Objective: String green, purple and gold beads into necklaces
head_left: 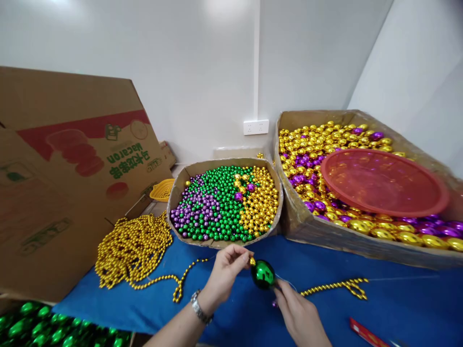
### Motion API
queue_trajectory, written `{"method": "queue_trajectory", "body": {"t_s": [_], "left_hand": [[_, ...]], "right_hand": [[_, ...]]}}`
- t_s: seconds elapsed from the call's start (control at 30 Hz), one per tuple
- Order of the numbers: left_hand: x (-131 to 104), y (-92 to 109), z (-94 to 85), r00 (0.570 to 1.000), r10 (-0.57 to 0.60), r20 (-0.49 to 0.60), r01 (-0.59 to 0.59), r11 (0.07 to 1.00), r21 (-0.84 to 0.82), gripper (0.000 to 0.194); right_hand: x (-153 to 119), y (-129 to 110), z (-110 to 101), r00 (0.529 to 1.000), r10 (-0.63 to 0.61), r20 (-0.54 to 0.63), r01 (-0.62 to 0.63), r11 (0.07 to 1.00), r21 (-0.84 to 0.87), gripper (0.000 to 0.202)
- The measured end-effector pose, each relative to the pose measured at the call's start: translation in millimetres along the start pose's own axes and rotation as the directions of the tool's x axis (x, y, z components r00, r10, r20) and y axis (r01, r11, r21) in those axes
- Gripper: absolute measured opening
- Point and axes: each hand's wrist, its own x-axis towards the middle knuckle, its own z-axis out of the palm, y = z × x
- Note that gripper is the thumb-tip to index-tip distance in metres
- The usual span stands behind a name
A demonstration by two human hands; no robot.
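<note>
My left hand (227, 270), with a metal watch (200, 307) on its wrist, is closed in a pinch on a small gold bead (252, 260). Right against that bead is a large shiny green bead (263, 273). My right hand (298, 311) is closed at the green bead's other side, on a thin string (287, 280); its fingertips are partly blurred. A small purple bead (275, 303) shows just below its fingers. Strands of gold beads lie on the blue cloth on both sides, one strand (177, 284) to the left and another (334, 286) to the right.
A cardboard tray (224, 243) holds small green, purple and gold beads. To its right, a larger box (307, 231) of gold and purple beads carries a red plastic basin (385, 183). A heap of gold strands (133, 248) and a Macaron carton (72, 178) stand left.
</note>
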Motion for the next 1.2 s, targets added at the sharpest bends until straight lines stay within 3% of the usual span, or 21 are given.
{"method": "queue_trajectory", "body": {"t_s": [0.6,0.8,0.9,1.03,1.13,1.2], "left_hand": [[-4,-13,-13.9,0.998,0.058,0.012,-0.059,0.983,0.174,0.02],[-9,3,-12.9,0.98,0.189,0.063,-0.199,0.92,0.337,0.018],[-13,17,-3.6,0.956,0.27,0.116,-0.294,0.873,0.389,0.014],[-16,29,8.5,0.919,0.361,0.156,-0.393,0.859,0.327,0.011],[-16,14,8.3,0.924,0.344,0.168,-0.38,0.879,0.288,0.014],[-14,-8,6.7,0.922,0.298,0.248,-0.371,0.861,0.348,0.03]], "right_hand": [[-1,9,8,0.997,-0.019,0.071,0.018,1.0,0.018,0.031],[10,9,-12,0.999,0.027,0.044,-0.023,0.997,-0.078,0.035],[26,-7,-24,0.999,0.023,0.037,-0.024,1.0,0.007,0.035],[38,-23,-26,0.993,-0.082,0.088,0.071,0.99,0.125,0.03],[37,-20,-22,0.995,-0.099,0.031,0.094,0.987,0.131,0.03],[36,-15,-23,0.995,-0.091,-0.027,0.094,0.985,0.141,0.029]]}}
